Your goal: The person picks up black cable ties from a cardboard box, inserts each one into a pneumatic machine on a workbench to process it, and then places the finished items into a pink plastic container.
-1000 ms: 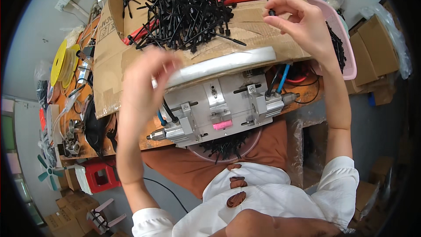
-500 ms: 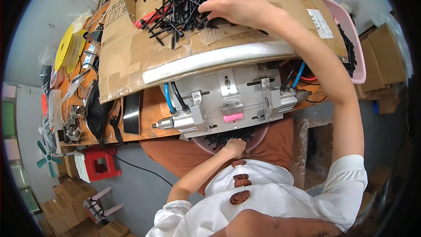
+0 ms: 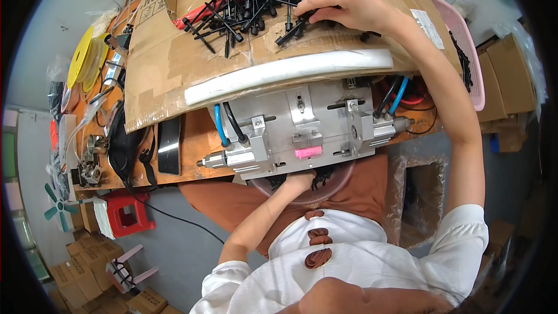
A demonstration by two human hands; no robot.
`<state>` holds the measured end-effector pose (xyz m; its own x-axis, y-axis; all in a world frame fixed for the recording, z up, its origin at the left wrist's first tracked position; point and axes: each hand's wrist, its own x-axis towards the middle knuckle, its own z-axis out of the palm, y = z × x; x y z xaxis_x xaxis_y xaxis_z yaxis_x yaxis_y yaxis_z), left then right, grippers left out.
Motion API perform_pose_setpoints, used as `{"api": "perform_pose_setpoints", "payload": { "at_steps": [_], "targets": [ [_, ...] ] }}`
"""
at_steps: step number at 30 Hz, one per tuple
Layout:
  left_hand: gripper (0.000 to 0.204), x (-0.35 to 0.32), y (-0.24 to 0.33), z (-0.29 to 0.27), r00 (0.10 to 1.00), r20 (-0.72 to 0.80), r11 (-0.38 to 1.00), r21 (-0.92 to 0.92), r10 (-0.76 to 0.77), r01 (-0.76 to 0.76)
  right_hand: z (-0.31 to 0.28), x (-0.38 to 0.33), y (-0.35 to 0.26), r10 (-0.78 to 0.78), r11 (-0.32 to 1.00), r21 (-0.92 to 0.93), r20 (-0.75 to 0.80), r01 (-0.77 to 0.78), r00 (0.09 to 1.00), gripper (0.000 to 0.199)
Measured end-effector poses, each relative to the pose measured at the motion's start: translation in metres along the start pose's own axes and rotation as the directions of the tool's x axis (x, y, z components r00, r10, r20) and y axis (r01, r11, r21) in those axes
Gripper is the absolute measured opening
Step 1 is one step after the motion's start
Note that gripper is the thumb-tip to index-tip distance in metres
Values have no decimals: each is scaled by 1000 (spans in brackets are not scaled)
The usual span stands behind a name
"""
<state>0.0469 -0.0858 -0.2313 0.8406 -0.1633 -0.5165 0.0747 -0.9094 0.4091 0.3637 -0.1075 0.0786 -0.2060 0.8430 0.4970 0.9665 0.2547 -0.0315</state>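
Observation:
A heap of thin black rods with thicker knobbed ends (image 3: 250,0) lies on a flattened cardboard sheet (image 3: 157,75). At the heap's right edge, my right hand (image 3: 349,3) has thumb and fingers closed around a few of these rods. In my lap, below the metal fixture (image 3: 296,116), a translucent pinkish bowl (image 3: 343,186) holds more small black pieces (image 3: 321,178). My left hand (image 3: 300,181) reaches into this bowl, partly beneath the fixture's front edge, and its fingers are hidden. A pink block (image 3: 308,152) sits on the fixture between two clamp-like side units.
White padding (image 3: 290,75) lines the cardboard's front edge above the fixture. Blue and black hoses run up from both side units. On the left of the wooden bench are a phone-like black slab (image 3: 170,146) and a yellow spool (image 3: 82,61). A pink basket (image 3: 474,64) stands right.
My right hand has moved right and slightly down along the heap, drawing some rods with it. My left hand has shifted left and forward, under the fixture's edge.

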Motion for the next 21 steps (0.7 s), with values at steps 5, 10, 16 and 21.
{"api": "perform_pose_setpoints", "payload": {
  "at_steps": [5, 10, 16, 21],
  "targets": [
    [29, -13, 14, -11, 988, 155, 987, -160, -5, 30, -10, 5, -4, 113, 985, 141, -92, -100, 989, 23],
    [25, -23, 34, 7, 982, 176, 996, -78, 61, -48, -13, 18, -6, 210, 969, 148, -92, -196, 973, 22],
    [32, -34, 52, -15, 967, 251, 999, -51, 33, -21, -16, 18, -15, 123, 961, 248, 26, -125, 992, 20],
    [34, -112, 75, -197, 919, -177, 839, -377, 352, -393, -50, 0, -45, 400, 882, 359, -226, -306, 888, 21]
  ]
}}
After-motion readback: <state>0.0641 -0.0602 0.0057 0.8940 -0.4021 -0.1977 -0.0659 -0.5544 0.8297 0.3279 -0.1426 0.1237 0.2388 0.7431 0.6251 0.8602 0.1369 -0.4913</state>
